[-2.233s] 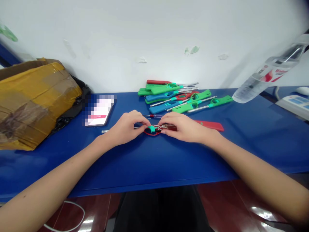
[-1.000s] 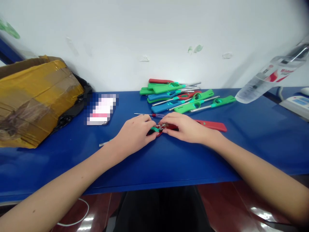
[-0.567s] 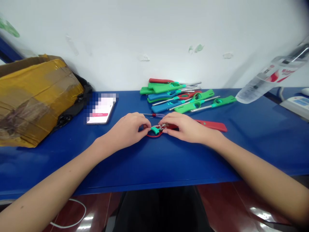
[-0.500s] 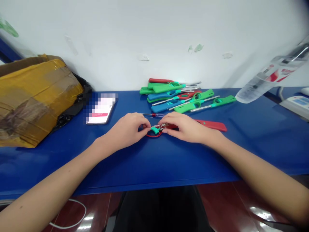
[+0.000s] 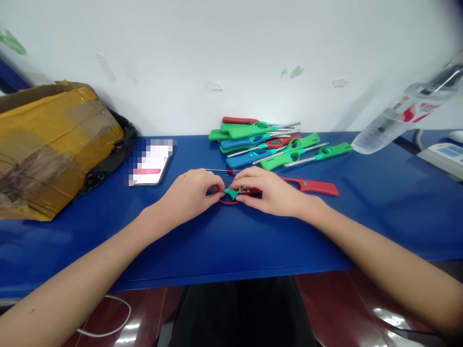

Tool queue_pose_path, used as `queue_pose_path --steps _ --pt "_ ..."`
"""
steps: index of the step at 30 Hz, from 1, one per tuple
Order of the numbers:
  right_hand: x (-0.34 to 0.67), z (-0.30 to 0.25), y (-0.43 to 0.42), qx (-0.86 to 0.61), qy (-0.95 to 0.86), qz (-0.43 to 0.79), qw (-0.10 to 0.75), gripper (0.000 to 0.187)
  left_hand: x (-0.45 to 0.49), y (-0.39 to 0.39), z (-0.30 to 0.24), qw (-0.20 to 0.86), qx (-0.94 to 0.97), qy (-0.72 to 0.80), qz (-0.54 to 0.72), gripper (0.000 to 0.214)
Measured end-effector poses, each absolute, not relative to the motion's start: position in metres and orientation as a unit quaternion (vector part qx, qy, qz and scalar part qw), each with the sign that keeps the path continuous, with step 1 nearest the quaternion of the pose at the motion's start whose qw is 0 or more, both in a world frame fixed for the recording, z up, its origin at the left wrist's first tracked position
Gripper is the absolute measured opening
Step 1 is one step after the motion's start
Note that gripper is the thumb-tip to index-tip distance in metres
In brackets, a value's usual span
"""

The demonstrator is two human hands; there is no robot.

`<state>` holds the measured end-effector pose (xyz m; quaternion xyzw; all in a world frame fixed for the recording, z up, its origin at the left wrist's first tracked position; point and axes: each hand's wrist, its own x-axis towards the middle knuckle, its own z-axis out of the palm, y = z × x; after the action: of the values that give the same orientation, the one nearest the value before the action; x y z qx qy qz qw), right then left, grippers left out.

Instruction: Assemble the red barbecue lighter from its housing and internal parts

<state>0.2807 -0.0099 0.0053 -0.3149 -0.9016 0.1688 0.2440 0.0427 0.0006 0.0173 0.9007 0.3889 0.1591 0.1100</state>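
Both my hands meet at the middle of a blue table [image 5: 253, 236]. My left hand [image 5: 191, 193] pinches the left end of an opened red lighter [image 5: 237, 194], near its teal trigger piece [image 5: 230, 193]. The fingers of my right hand [image 5: 269, 192] are closed on the lighter's right part, where small wires show. A separate red lighter shell half [image 5: 313, 185] lies just right of my right hand. A thin red-handled screwdriver [image 5: 222, 170] lies just behind my hands.
A pile of green, blue and red long-nosed lighters [image 5: 271, 142] lies at the back by the wall. A phone [image 5: 150, 163] lies at left beside a taped cardboard box [image 5: 50, 144]. A clear plastic bottle [image 5: 401, 115] leans at right. A white device [image 5: 443, 156] sits far right.
My hands stay on the red lighter with small finger shifts. My right hand has slid slightly left, uncovering more of the red shell half. The teal trigger shows again after the left fingers covered it.
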Motion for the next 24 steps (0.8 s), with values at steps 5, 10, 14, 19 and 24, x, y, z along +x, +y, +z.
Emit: queue_pose_path --steps 5,10,14,19,24 --pt "0.274 0.005 -0.004 -0.308 -0.908 0.153 0.24 0.019 0.042 0.004 0.017 0.15 0.891 0.392 0.171 0.014" --pt "0.269 0.007 -0.001 -0.281 -0.942 0.036 0.182 0.018 0.043 0.007 0.019 0.187 0.879 0.403 0.173 0.016" --pt "0.266 0.006 -0.005 -0.283 -0.949 -0.065 0.12 0.019 0.044 0.008 0.017 0.185 0.872 0.42 0.17 0.015" --pt "0.266 0.006 -0.008 -0.292 -0.946 -0.105 0.095 0.018 0.045 0.008 0.015 0.188 0.863 0.437 0.17 0.014" --pt "0.268 0.007 -0.007 -0.285 -0.95 -0.091 0.094 0.017 0.044 0.008 0.016 0.197 0.86 0.439 0.168 0.016"
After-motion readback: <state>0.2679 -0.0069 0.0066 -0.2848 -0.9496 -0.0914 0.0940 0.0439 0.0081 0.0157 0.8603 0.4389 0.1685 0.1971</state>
